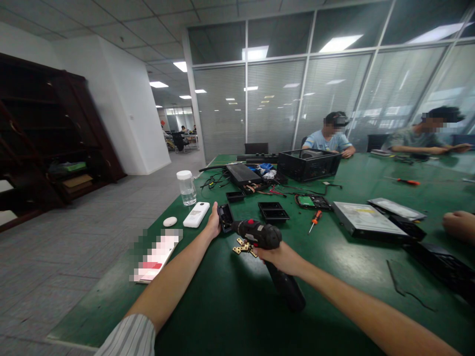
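Observation:
My right hand [279,257] is wrapped round the grip of a black cordless drill [260,233] with red accents, which points left. The drill's front end reaches a small black plastic housing [225,217]; whether a bit touches it I cannot tell. My left hand [214,222] grips that housing by its left side, tilted up on the table. Several small brass-coloured metal brackets [243,245] lie in a pile below the drill. Behind it are a black two-compartment tray [273,211] and a smaller black tray [235,196].
On the left stand a clear jar [188,190], a white device [196,214] and a white oval object [169,221]. Rightward lie an orange screwdriver [315,221], a green circuit board [310,200] and a metal drive [367,220]. A black case [308,165] sits farther back. Two people sit across; another person's hand [459,225] is at right.

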Demonstrator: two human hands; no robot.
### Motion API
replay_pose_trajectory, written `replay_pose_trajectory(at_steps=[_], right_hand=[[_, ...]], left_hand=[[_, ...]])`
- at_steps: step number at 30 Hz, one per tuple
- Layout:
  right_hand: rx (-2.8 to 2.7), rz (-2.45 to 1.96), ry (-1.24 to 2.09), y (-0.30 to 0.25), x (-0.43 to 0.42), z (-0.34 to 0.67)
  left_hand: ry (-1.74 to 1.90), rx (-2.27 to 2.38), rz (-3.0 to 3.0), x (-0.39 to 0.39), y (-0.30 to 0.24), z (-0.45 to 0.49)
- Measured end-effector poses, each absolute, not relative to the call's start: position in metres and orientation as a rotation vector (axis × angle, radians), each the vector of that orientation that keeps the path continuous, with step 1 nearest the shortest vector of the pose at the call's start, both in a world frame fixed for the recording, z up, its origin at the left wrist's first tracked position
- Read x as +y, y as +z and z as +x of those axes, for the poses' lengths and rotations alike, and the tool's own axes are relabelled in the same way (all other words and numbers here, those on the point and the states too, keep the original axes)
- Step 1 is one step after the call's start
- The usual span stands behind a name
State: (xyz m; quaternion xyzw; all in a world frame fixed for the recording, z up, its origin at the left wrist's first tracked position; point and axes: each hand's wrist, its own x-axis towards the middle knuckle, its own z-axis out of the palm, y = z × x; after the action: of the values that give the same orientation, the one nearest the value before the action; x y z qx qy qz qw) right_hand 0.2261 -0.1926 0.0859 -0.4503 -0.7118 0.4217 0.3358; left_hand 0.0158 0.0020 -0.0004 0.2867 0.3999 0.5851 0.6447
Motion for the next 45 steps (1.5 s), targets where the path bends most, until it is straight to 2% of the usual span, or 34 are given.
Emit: replay_pose_trajectory(at_steps=[45], right_hand=[[-1.866,-1.215,1.078,0.0868,-0.1927,0.2263]], left_hand=[[1.321,0.925,0.673,-0.0006,0.0012,0.0158]])
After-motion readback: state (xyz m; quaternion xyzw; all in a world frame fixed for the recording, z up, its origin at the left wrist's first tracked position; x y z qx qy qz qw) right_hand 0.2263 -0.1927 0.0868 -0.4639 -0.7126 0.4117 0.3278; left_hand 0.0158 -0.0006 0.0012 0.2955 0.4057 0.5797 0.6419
